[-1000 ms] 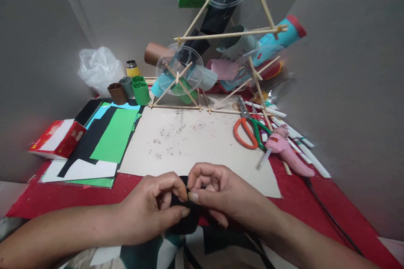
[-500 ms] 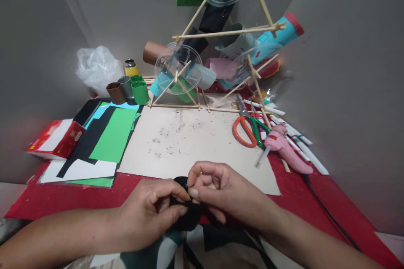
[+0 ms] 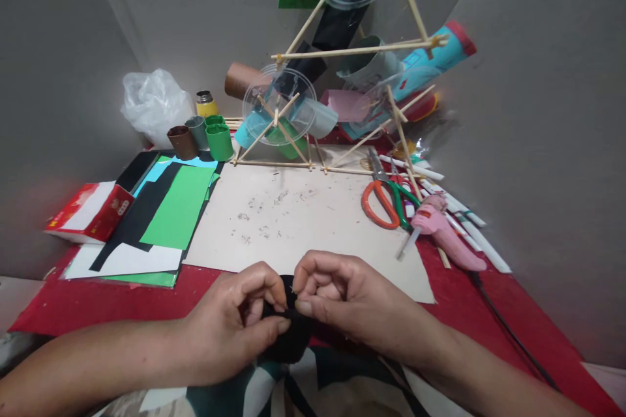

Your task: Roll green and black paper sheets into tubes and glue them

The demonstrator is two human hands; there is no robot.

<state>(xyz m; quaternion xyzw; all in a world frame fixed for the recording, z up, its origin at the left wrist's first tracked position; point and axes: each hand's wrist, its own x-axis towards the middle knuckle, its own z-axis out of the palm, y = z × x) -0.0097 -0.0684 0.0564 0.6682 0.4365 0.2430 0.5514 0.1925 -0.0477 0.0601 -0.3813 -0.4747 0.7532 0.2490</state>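
Observation:
A curled piece of black paper [image 3: 289, 340] is held low in front of me, over my lap at the table's near edge. My left hand [image 3: 229, 322] pinches its left side between thumb and fingers. On the opposite side, my right hand [image 3: 355, 293] grips the upper edge with thumb and forefinger, close to the left fingertips. A tiny pale speck shows by the right fingertips, too small to name. The palms and curled fingers hide much of the paper.
A beige board [image 3: 293, 221] lies on the red cloth [image 3: 205, 296]. Behind it stands a stick frame [image 3: 359, 51] with paper tubes and clear plastic discs. Scissors [image 3: 380, 204] and a pink glue gun [image 3: 447, 234] lie right; coloured paper sheets [image 3: 178, 205] and a red box [image 3: 92, 212] left.
My left fingertips have drawn slightly back from the right ones, showing more of the black paper between them. My right hand still pinches its edge. The view has shifted slightly.

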